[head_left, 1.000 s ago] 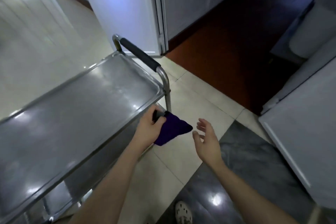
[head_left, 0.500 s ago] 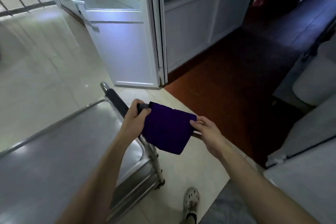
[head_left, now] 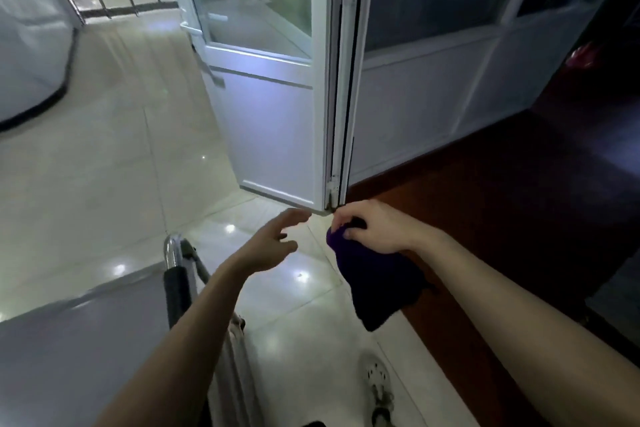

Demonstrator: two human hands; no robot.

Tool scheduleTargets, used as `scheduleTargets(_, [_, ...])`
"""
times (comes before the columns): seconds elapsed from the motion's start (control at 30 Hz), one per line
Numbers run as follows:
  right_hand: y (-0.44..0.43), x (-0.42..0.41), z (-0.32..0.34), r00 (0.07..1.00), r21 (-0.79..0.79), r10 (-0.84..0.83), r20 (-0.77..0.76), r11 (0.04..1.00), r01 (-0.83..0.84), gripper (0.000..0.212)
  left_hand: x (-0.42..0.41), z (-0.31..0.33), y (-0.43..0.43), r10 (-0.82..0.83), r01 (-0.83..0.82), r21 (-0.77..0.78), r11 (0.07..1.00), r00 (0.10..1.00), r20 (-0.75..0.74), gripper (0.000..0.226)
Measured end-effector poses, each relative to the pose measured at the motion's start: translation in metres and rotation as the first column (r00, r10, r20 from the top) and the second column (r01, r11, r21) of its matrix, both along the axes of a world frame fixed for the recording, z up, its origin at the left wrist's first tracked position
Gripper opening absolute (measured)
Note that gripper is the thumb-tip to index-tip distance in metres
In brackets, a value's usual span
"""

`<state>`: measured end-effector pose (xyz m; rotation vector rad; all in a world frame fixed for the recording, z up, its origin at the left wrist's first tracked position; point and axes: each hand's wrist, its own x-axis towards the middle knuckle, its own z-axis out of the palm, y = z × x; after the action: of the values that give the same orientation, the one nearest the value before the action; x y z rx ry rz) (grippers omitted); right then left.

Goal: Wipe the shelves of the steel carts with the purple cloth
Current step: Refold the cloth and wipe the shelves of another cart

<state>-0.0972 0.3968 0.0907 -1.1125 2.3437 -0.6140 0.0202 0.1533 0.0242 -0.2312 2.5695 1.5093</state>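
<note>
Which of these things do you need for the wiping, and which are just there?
For the wiping:
- dark purple cloth, hanging bunched from the right hand
- shiny steel cart with its black-gripped handle
- left hand, open and empty

Just there:
- white glass-panelled door
- white perforated shoe
- glossy pale floor tiles

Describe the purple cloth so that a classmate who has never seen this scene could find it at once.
Start at the white door standing open in the middle, then drop to its bottom corner. Just below, the right hand pinches the purple cloth, which hangs limp above the floor. It is the only dark, soft thing there; the left hand beside it is open and empty.
</note>
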Motion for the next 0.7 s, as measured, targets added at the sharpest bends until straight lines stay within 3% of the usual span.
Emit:
scheduleTargets(0.07, [-0.029, -0.047, 0.015, 0.992, 0.032, 0.125, -0.035, 0.992, -0.124, 0.026, -0.043, 0.006, -0.008, -0.067, 0.065, 0.058, 0.996, 0.997, 0.03, 0.085])
scheduleTargets(0.17, [-0.077, -0.119, 0.033, 0.975, 0.004, 0.219, -0.04, 0.976, -0.219, 0.028, -0.096, 0.012, -0.034, -0.089, 0.082, 0.052, 0.995, 0.986, 0.143, 0.066])
scheduleTargets(0.3, [-0.16, -0.204, 0.038, 0.922, 0.03, 0.353, -0.161, 0.935, -0.353, 0.024, -0.125, 0.018, -0.101, 0.151, -0.135, -0.134, 0.982, 0.981, 0.12, 0.04])
scheduleTargets(0.43, [-0.265, -0.256, 0.028, 0.833, 0.167, 0.502, -0.232, 0.864, -0.475, 0.027, -0.121, 0.026, -0.185, 0.473, -0.451, -0.217, 0.866, 0.879, 0.06, 0.037])
scheduleTargets(0.53, [-0.35, -0.276, 0.018, 0.746, 0.274, 0.628, -0.222, 0.774, -0.57, 0.036, -0.114, 0.04, -0.249, 0.554, -0.528, -0.21, 0.823, 0.828, 0.09, 0.032])
scheduleTargets(0.6, [-0.409, -0.285, 0.011, 0.716, 0.244, 0.666, -0.21, 0.745, -0.622, 0.042, -0.109, 0.048, -0.291, 0.569, -0.531, -0.251, 0.809, 0.815, 0.109, 0.02])
scheduleTargets(0.7, [-0.496, -0.295, 0.0, 0.743, 0.131, 0.654, -0.143, 0.756, -0.641, 0.043, -0.104, 0.052, -0.355, 0.641, -0.606, -0.232, 0.761, 0.756, 0.129, 0.004])
